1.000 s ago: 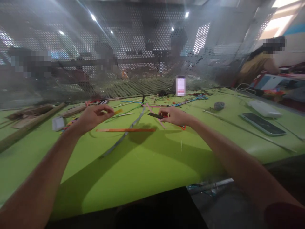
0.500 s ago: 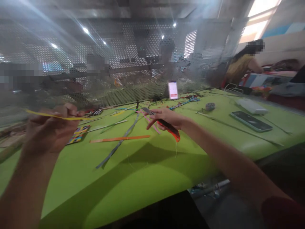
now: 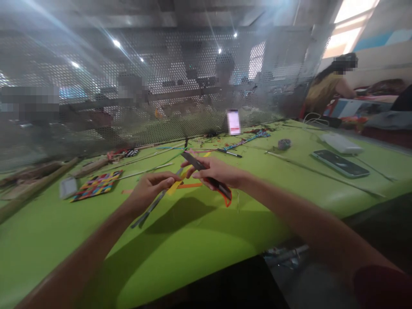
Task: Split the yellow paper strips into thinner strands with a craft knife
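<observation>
My left hand (image 3: pixel 152 187) pinches one end of a thin yellow strip (image 3: pixel 177 182) above the green table (image 3: pixel 193 240). My right hand (image 3: pixel 216 171) grips a pair of scissors (image 3: pixel 215 182) with dark blades and red-orange handles; the blades point up and left, right by the strip. Both hands meet near the table's middle. Under them lie an orange strip (image 3: pixel 189 186) and a long grey strip (image 3: pixel 151 208).
A colourful woven mat (image 3: pixel 96 185) and a small white piece (image 3: pixel 67 187) lie to the left. A pen (image 3: pixel 229 152), coloured strips, a standing phone (image 3: pixel 233 122), a flat phone (image 3: pixel 341 163) and a white box (image 3: pixel 340 143) lie further back and right. A perforated screen (image 3: pixel 161 86) stands behind; people sit beyond.
My left hand came down from a raised position at the left, bringing the yellow strip to the scissors. My right hand lifted the scissors slightly toward it.
</observation>
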A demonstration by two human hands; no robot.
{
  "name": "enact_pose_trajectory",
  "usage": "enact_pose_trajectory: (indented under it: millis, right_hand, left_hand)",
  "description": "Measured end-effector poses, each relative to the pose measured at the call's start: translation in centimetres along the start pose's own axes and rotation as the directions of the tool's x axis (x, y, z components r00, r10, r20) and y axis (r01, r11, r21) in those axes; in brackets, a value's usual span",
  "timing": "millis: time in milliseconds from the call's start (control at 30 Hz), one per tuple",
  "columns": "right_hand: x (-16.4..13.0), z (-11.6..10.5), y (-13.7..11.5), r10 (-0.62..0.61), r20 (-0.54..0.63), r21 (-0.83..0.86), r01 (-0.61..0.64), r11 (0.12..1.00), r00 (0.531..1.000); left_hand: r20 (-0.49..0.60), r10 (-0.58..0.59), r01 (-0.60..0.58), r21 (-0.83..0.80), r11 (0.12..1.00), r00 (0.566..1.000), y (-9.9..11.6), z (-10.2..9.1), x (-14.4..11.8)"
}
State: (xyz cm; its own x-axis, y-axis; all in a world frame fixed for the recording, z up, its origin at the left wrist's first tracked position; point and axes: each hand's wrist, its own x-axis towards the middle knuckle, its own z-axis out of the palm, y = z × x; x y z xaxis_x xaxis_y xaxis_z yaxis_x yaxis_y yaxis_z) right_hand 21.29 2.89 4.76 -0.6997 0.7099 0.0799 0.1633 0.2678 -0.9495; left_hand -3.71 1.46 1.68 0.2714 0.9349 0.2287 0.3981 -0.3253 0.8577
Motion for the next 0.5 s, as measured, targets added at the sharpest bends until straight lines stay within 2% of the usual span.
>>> enact_pose_trajectory:
  millis: [100, 200, 300, 400, 500]
  right_hand:
    - [0.3, 0.2, 0.5, 0.055, -0.031, -0.019, -0.056, 0.998, 0.998]
    - [0.7, 0.4, 1.2, 0.050, -0.095, -0.125, -0.062, 0.990, 0.994]
    - [1.0, 0.6, 1.7, -0.105, -0.184, -0.269, 0.053, 0.962, 0.977]
    - [1.1, 0.9, 1.8, -0.283, -0.213, -0.396, 0.182, 0.900, 0.935]
    - [1.1, 1.1, 1.8, -0.316, -0.200, -0.381, 0.224, 0.897, 0.928]
  left_hand:
    - [-0.037, -0.056, 0.055, -0.043, 0.998, 0.998, 0.0, 1.0, 0.0]
    - [-0.054, -0.125, 0.112, -0.203, 0.973, 0.991, -0.2, 1.6, 0.2]
    - [-0.064, -0.179, 0.141, -0.387, 0.911, 0.982, -0.5, 2.2, 0.3]
    - [-0.062, -0.227, 0.165, -0.508, 0.845, 0.972, -0.6, 2.6, 0.3]
    - [-0.027, -0.262, 0.198, -0.581, 0.790, 0.965, -0.5, 3.1, 0.1]
